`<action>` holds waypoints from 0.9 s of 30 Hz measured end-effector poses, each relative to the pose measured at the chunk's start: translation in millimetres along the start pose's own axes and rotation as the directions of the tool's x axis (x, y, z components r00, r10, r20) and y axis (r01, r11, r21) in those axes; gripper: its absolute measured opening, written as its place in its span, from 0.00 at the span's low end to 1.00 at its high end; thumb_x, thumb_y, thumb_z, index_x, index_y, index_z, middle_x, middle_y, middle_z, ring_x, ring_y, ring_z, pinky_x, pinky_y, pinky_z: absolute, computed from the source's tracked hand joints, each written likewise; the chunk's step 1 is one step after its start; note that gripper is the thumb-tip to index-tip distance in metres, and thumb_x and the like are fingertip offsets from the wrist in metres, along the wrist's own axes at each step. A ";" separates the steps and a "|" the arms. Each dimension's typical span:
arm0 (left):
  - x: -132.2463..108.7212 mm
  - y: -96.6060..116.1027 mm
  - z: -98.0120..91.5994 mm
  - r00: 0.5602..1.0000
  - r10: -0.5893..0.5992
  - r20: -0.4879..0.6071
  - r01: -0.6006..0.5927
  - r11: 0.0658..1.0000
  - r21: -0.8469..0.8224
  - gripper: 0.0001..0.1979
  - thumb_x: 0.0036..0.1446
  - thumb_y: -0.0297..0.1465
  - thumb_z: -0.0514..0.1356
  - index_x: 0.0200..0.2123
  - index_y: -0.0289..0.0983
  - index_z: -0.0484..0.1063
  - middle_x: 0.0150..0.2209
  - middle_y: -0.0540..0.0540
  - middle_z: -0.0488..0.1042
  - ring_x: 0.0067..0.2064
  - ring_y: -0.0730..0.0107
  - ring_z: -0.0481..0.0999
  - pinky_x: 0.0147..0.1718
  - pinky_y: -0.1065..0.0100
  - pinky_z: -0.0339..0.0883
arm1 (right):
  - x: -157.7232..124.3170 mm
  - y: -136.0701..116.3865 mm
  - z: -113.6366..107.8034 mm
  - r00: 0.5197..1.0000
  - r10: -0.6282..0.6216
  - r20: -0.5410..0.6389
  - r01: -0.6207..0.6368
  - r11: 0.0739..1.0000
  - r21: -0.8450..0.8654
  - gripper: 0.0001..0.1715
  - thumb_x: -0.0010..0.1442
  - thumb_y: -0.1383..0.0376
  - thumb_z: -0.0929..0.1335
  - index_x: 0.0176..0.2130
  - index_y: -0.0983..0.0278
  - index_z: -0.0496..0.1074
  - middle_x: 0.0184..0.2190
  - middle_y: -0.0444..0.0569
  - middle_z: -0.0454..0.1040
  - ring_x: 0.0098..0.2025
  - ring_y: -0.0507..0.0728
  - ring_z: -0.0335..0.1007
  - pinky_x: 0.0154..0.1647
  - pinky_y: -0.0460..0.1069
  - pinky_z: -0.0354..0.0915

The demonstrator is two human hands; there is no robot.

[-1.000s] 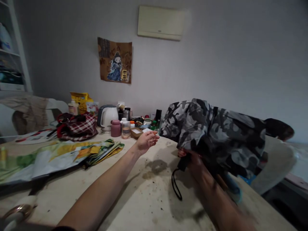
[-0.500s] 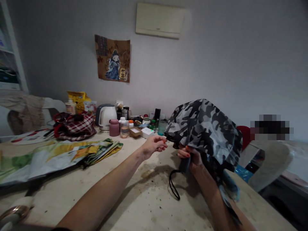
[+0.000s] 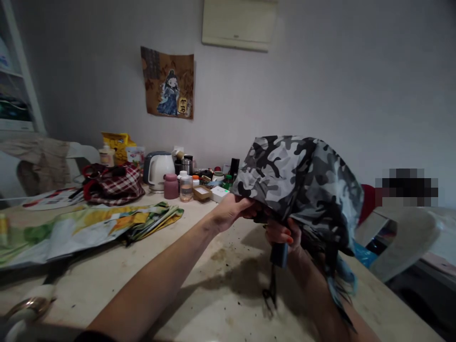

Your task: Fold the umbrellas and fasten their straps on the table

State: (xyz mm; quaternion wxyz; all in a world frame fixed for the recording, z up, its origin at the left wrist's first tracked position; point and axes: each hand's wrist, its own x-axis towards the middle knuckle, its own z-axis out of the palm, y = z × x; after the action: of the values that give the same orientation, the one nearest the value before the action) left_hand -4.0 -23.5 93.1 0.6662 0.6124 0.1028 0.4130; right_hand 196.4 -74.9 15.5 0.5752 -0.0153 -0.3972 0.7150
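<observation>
A folding umbrella with a grey and black camouflage canopy hangs half collapsed above the table. My right hand is closed round its dark handle, from which a black wrist loop dangles. My left hand reaches across and grips the canopy's lower left edge, fingers curled under the fabric.
The stained pale table carries a folded yellow and green umbrella at left, a red plaid bag, a white kettle, a pink jar and several small bottles. A white chair stands at right.
My left hand moved right from open above the table and took hold of the canopy's edge. The umbrella swung upright and its handle and loop lifted higher off the table.
</observation>
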 end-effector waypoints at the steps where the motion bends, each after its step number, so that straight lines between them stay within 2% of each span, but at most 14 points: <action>1: -1.0 7.1 4.7 1.000 0.030 0.000 -0.030 0.999 -0.012 0.25 0.38 0.47 0.72 0.29 0.32 0.72 0.26 0.46 0.73 0.29 0.72 0.72 0.31 0.69 0.65 | -0.1 1.4 4.1 1.000 0.009 -0.010 -0.009 1.000 0.028 0.16 0.57 0.60 0.72 0.27 0.62 0.62 0.17 0.35 0.50 0.16 0.45 0.42 0.18 0.39 0.58; 5: -2.9 27.0 19.1 0.985 0.161 0.067 -0.165 0.985 0.056 0.16 0.46 0.40 0.68 0.28 0.33 0.70 0.26 0.47 0.72 0.28 0.71 0.72 0.32 0.68 0.66 | 0.6 2.7 8.6 0.999 0.004 -0.044 -0.001 0.998 0.066 0.25 0.54 0.57 0.74 0.21 0.63 0.57 0.15 0.34 0.46 0.15 0.44 0.40 0.21 0.37 0.60; 8: 0.0 26.6 19.4 0.950 0.311 0.016 -0.305 0.922 0.240 0.11 0.49 0.32 0.65 0.34 0.35 0.69 0.31 0.47 0.73 0.33 0.69 0.73 0.35 0.67 0.67 | 0.6 1.9 3.9 0.989 -0.035 -0.142 0.037 0.999 0.010 0.29 0.54 0.55 0.74 0.19 0.61 0.54 0.14 0.33 0.42 0.14 0.45 0.36 0.18 0.40 0.59; 10: 1.6 22.9 16.9 0.918 0.395 -0.019 -0.358 0.849 0.388 0.14 0.47 0.29 0.65 0.38 0.36 0.67 0.34 0.46 0.73 0.36 0.66 0.73 0.38 0.65 0.68 | -0.1 2.6 1.4 0.984 -0.071 -0.161 0.074 0.997 0.011 0.30 0.55 0.54 0.73 0.18 0.61 0.52 0.13 0.33 0.40 0.14 0.46 0.34 0.17 0.41 0.58; 13: -0.8 21.4 15.3 0.882 0.472 -0.002 -0.391 0.734 0.556 0.18 0.47 0.28 0.65 0.43 0.37 0.67 0.38 0.44 0.73 0.37 0.63 0.73 0.41 0.63 0.68 | -1.1 5.9 2.4 0.994 -0.039 -0.104 0.045 0.997 0.059 0.28 0.55 0.55 0.73 0.19 0.61 0.54 0.13 0.33 0.41 0.14 0.45 0.38 0.18 0.40 0.60; 16: -10.0 28.3 18.6 0.850 0.522 0.067 -0.453 0.660 0.600 0.18 0.49 0.29 0.62 0.46 0.37 0.68 0.42 0.42 0.71 0.39 0.63 0.72 0.43 0.63 0.68 | 1.7 8.0 6.8 0.998 0.043 -0.054 -0.039 0.997 0.063 0.21 0.53 0.60 0.74 0.23 0.62 0.59 0.15 0.33 0.49 0.15 0.44 0.45 0.21 0.38 0.61; 18: -18.0 36.1 22.0 0.827 0.546 0.134 -0.507 0.621 0.598 0.15 0.50 0.28 0.61 0.43 0.36 0.70 0.40 0.42 0.72 0.40 0.64 0.72 0.44 0.64 0.67 | 6.7 6.7 8.9 0.997 0.063 0.045 -0.063 0.998 -0.004 0.20 0.52 0.62 0.74 0.22 0.63 0.60 0.14 0.33 0.51 0.14 0.43 0.43 0.18 0.38 0.57; 20: -25.6 44.9 24.6 0.777 0.601 0.185 -0.572 0.553 0.606 0.07 0.49 0.26 0.59 0.34 0.36 0.71 0.34 0.44 0.72 0.37 0.66 0.71 0.42 0.65 0.66 | 12.9 3.2 9.0 0.985 0.111 0.131 -0.093 0.985 -0.142 0.24 0.52 0.60 0.74 0.19 0.64 0.58 0.12 0.33 0.50 0.12 0.43 0.40 0.15 0.39 0.52; 21: -28.8 49.2 25.1 0.736 0.645 0.207 -0.612 0.503 0.610 0.02 0.49 0.26 0.59 0.29 0.36 0.70 0.30 0.46 0.70 0.34 0.67 0.69 0.39 0.66 0.66 | 15.7 0.9 8.3 0.979 0.135 0.153 -0.100 0.971 -0.216 0.26 0.51 0.57 0.74 0.18 0.64 0.57 0.11 0.34 0.50 0.12 0.43 0.39 0.14 0.40 0.51; 22: -31.4 53.2 25.0 0.686 0.690 0.231 -0.656 0.448 0.608 0.03 0.49 0.25 0.58 0.25 0.37 0.68 0.26 0.48 0.68 0.31 0.70 0.67 0.35 0.68 0.65 | 17.8 -1.5 7.2 0.978 0.147 0.149 -0.100 0.954 -0.282 0.27 0.50 0.55 0.74 0.18 0.64 0.57 0.11 0.34 0.49 0.12 0.43 0.39 0.14 0.41 0.50; 24: -35.1 59.8 23.2 0.602 0.747 0.283 -0.722 0.358 0.592 0.08 0.48 0.23 0.57 0.20 0.37 0.64 0.20 0.51 0.64 0.24 0.74 0.62 0.27 0.70 0.59 | 18.7 -6.2 4.2 0.991 0.116 0.062 -0.084 0.919 -0.384 0.27 0.47 0.53 0.75 0.18 0.63 0.58 0.11 0.35 0.50 0.12 0.44 0.41 0.15 0.42 0.50; 25: -36.4 62.3 22.0 0.576 0.756 0.311 -0.746 0.331 0.578 0.09 0.47 0.22 0.57 0.19 0.38 0.63 0.19 0.52 0.62 0.22 0.75 0.59 0.24 0.70 0.56 | 17.0 -8.4 2.8 0.998 0.070 0.009 -0.060 0.908 -0.414 0.26 0.47 0.52 0.75 0.19 0.63 0.59 0.12 0.35 0.51 0.13 0.45 0.43 0.15 0.43 0.50; 27: -39.1 66.0 19.9 0.563 0.733 0.382 -0.776 0.309 0.550 0.10 0.45 0.21 0.57 0.18 0.38 0.63 0.17 0.53 0.60 0.21 0.76 0.57 0.22 0.71 0.53 | 8.7 -12.2 1.5 0.995 -0.027 -0.099 -0.020 0.892 -0.451 0.23 0.51 0.51 0.73 0.23 0.64 0.63 0.15 0.37 0.56 0.16 0.46 0.49 0.18 0.44 0.53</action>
State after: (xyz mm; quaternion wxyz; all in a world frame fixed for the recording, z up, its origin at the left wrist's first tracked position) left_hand -44.2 -70.5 142.7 0.1300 0.7938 -0.0750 0.5894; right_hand 202.6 -68.2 27.5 0.5768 -0.1843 -0.5223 0.6005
